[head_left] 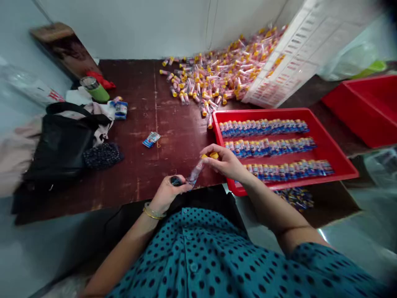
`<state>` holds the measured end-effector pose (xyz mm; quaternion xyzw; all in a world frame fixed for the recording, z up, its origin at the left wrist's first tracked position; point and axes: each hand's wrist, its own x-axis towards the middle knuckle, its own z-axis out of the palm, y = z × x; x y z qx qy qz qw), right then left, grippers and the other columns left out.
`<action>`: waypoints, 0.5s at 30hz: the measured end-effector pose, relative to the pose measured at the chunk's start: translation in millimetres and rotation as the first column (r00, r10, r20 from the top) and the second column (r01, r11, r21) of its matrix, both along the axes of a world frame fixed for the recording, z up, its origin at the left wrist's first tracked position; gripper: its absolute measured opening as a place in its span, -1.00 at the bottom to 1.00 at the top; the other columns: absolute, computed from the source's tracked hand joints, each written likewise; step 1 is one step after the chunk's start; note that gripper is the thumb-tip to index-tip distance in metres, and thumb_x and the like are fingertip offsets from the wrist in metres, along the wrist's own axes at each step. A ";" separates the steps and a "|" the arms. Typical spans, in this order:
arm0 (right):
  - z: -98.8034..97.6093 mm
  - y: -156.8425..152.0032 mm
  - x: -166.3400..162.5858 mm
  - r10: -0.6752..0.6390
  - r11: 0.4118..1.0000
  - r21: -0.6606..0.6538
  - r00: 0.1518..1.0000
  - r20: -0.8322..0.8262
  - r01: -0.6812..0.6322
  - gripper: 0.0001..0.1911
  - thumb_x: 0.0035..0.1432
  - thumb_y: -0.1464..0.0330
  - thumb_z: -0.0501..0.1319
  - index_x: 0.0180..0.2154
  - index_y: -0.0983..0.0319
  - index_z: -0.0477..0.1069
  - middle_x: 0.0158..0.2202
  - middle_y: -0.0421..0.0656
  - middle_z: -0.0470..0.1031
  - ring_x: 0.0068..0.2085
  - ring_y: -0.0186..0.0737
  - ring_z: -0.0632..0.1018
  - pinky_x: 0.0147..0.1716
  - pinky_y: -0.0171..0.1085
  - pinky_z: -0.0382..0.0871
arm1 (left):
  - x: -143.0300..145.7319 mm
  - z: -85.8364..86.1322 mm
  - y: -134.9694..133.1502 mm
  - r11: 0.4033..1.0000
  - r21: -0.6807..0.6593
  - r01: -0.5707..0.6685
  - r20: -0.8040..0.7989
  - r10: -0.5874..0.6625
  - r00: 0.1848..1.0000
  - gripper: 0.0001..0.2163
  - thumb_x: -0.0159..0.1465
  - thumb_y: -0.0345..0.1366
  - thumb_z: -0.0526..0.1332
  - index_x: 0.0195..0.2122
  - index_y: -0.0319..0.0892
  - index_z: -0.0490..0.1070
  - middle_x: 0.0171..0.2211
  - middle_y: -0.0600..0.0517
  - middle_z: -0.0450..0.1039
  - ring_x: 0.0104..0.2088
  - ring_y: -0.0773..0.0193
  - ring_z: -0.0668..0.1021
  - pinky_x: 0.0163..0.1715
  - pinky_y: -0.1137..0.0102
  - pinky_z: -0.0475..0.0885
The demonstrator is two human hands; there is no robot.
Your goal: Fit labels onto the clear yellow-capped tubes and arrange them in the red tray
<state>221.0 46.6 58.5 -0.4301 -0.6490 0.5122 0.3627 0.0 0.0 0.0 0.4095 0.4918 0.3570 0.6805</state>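
Observation:
A see-through plastic tube [196,174] with a pinkish inside slants between my two hands over the table's front edge. My left hand [169,191] is closed, with thumb and fingers at the tube's lower end. A small dark round object [176,181] also sits in its curled fingers; its kind is unclear. At the upper end, my right hand [225,161] pinches the tube near a yellow cap [214,155]. Beyond my left hand, a few small blue printed sachets or labels [151,139] lie on the brown table [136,124].
A red tray [335,153] at right holds three rows of blue-wrapped, yellow-capped tubes. Behind it spreads a pile of unwrapped tubes [214,78] beside a leaning white panel [288,54]. A black bag [58,145] and green flask [98,92] stand at left; another red bin [369,107] is far right.

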 end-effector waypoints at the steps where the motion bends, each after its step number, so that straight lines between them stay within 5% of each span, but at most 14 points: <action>1: 0.2 -0.9 0.1 0.011 1.000 0.015 1.000 0.000 -0.011 -0.80 0.20 0.29 0.25 -0.16 0.24 0.43 -0.28 -0.19 0.47 -0.29 -0.32 0.45 -0.24 -0.33 0.33 | 0.6 1.3 -0.1 0.999 0.021 0.034 -0.003 -0.033 0.999 -0.73 -0.03 -0.28 0.48 -0.57 -0.21 0.37 -0.57 0.17 0.34 -0.50 0.40 0.33 -0.42 0.45 0.23; 9: -27.3 -23.6 -7.3 -0.161 0.982 0.114 0.981 0.109 0.149 -0.79 0.19 0.21 0.27 -0.27 0.22 0.42 -0.34 -0.20 0.51 -0.38 -0.33 0.47 -0.35 -0.35 0.36 | 18.4 8.2 -6.7 0.998 -0.028 0.062 0.053 -0.061 0.997 -0.77 0.16 -0.17 0.36 -0.27 -0.22 0.51 -0.41 0.02 0.51 -0.42 0.30 0.47 -0.39 0.41 0.34; 15: -41.2 -56.1 -20.8 -0.082 0.988 -0.138 0.990 -0.111 0.067 -0.77 0.18 0.20 0.28 -0.19 0.19 0.41 -0.33 -0.21 0.56 -0.42 -0.29 0.59 -0.35 -0.31 0.52 | 23.4 8.8 -11.9 0.982 -0.170 0.085 0.237 -0.043 0.971 -0.78 0.19 -0.16 0.33 -0.29 -0.22 0.50 -0.43 0.04 0.46 -0.43 0.32 0.48 -0.45 0.45 0.35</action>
